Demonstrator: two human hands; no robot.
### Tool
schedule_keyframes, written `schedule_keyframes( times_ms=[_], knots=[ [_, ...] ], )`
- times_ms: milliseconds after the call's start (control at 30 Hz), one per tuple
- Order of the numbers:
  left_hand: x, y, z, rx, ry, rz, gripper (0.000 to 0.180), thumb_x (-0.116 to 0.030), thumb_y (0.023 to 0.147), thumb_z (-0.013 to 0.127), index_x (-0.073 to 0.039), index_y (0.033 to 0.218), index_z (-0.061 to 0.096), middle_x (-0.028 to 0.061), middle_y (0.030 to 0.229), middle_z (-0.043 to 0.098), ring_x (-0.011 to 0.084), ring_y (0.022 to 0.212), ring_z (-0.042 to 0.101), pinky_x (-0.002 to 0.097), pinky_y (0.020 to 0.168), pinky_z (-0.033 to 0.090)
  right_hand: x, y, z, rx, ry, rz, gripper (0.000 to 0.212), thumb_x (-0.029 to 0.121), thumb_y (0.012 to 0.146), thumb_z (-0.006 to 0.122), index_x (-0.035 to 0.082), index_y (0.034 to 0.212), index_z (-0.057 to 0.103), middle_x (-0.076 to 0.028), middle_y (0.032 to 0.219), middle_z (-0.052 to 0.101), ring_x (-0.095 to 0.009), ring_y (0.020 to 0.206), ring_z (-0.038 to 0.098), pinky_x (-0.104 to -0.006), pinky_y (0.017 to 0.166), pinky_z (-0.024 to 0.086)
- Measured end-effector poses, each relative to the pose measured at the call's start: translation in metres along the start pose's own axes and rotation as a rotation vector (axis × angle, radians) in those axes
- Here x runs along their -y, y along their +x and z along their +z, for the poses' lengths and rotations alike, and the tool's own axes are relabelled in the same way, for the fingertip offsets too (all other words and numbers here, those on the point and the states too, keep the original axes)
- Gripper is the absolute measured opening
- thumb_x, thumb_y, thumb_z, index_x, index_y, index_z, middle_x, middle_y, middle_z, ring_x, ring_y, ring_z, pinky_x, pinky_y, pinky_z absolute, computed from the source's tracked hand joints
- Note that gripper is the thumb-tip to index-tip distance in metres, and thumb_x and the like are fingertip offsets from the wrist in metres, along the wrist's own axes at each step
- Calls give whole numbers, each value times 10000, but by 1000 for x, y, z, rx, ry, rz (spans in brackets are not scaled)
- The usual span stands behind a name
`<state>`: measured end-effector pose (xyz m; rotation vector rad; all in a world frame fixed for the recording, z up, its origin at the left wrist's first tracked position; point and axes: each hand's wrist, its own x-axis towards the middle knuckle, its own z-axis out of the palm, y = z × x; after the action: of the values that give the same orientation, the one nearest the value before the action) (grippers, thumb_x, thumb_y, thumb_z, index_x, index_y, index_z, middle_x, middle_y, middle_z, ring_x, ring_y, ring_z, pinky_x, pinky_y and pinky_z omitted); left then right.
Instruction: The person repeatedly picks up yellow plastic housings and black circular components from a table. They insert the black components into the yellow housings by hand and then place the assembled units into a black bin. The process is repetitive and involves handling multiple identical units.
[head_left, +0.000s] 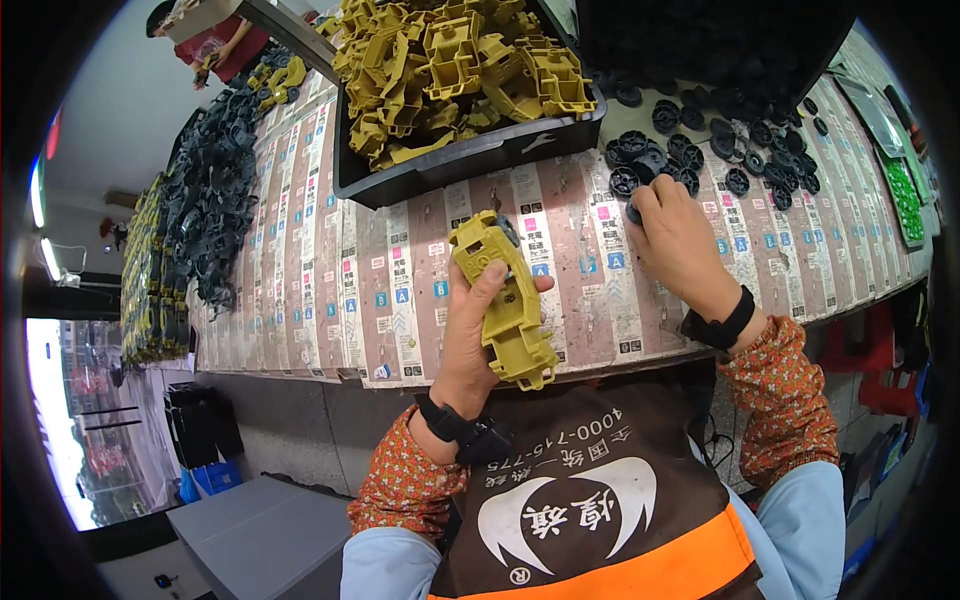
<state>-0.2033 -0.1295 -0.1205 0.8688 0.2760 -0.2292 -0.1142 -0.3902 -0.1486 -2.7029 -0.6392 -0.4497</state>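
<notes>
Left hand (466, 325) grasping slotted, angular yellow plastic chassis (513, 312), above near side of pink-and-white striped tabletop (420, 285). Right hand (675, 240) curled beside spoked black wheels (633, 147); whether pinching one, can't tell. Smooth black crate (460, 167) behind; grey floor (310, 430) below.

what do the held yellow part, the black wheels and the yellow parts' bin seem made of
Yellow part: probably hard moulded plastic, satin; ribs, cut-outs and even colour suggest it. Black wheels: likely moulded plastic, dull, with spoked faces; rubber rims can't be ruled out. Bin: seemingly rigid plastic, its black wall smooth, slightly shiny.
</notes>
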Motion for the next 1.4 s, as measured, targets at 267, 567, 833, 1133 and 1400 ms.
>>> schedule_keyframes(
  times_ms=[267, 567, 833, 1133, 1400],
  knots=[
    [5, 4, -3, -8, 15, -35, 502, -296, 1005, 677, -149, 1406, 413, 84, 1164, 579, 271, 1055, 708, 335, 709, 644, 2, -2, -4, 72, 9, -90, 257, 5, 809, 645, 16, 1058, 583, -163, 1030, 565, -366, 1007, 558, -436, 847, 500],
    [6, 3, 6, -42, -16, 74, 474, -272, 1018, 669, -147, 1400, 416, 98, 1208, 584, 268, 1057, 707, 366, 760, 650, 65, -32, -33, 558, 1623, 456, 384, 110, 1023, 633, 19, 1390, 564, -30, 1220, 622, -95, 1025, 598, -280, 917, 514],
    [3, -2, 18, -27, 80, 198, 749, -247, 1022, 671, -239, 1589, 181, 123, 1206, 575, 286, 1013, 709, 402, 773, 654, 90, -50, -30, 547, 1739, 570, 401, 123, 1046, 605, 15, 1428, 550, -44, 1307, 621, -112, 1138, 607, -296, 953, 533],
    [2, -5, 22, 2, 113, 315, 811, -160, 1025, 660, -271, 1621, 122, 130, 1250, 546, 283, 974, 712, 407, 777, 648, 90, -55, -25, 489, 1802, 605, 411, 124, 1037, 621, 1, 1422, 547, -62, 1329, 616, -123, 1152, 608, -303, 962, 530],
    [9, -3, 20, -12, 251, 457, 882, -99, 990, 694, -264, 1629, 109, 112, 1273, 538, 264, 977, 705, 387, 807, 631, 96, -63, -21, 354, 1712, 611, 349, 68, 1010, 641, -12, 1347, 593, -72, 1262, 639, -103, 1144, 602, -291, 964, 523]
  ],
)
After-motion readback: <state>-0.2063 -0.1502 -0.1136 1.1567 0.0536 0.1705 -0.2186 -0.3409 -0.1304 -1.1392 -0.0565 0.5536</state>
